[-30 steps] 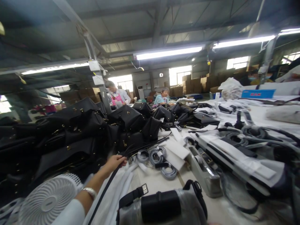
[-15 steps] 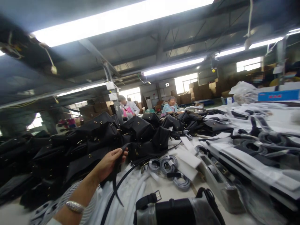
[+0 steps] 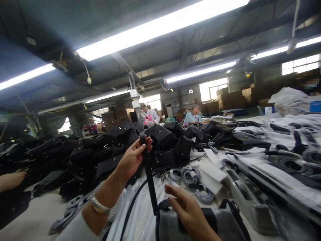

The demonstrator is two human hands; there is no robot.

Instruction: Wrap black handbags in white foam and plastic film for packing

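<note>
Strap (image 3: 149,177), black and narrow, hangs slantwise below our left fingertips, with only a short tip poking up above them. Our left hand (image 3: 131,159) pinches it near that upper end, between thumb and fingers. Our right hand (image 3: 187,209) is loose, its fingers apart and grasping nothing that we can see, just right of the strap's lower part and over a partly wrapped bag (image 3: 223,221). Whether the strap's lower end touches that bag, we cannot tell.

We judge that a light, flat pinch suits our left fingers, so the strap hangs without twisting or creasing. To steady it with 2 hands, we would do best to hold the lower part by its edges, clear of the wrapping. Coils (image 3: 191,180) lie beyond our right fingertips and a dark strip (image 3: 128,210) curves below our left ones, so snagging is a risk.
</note>
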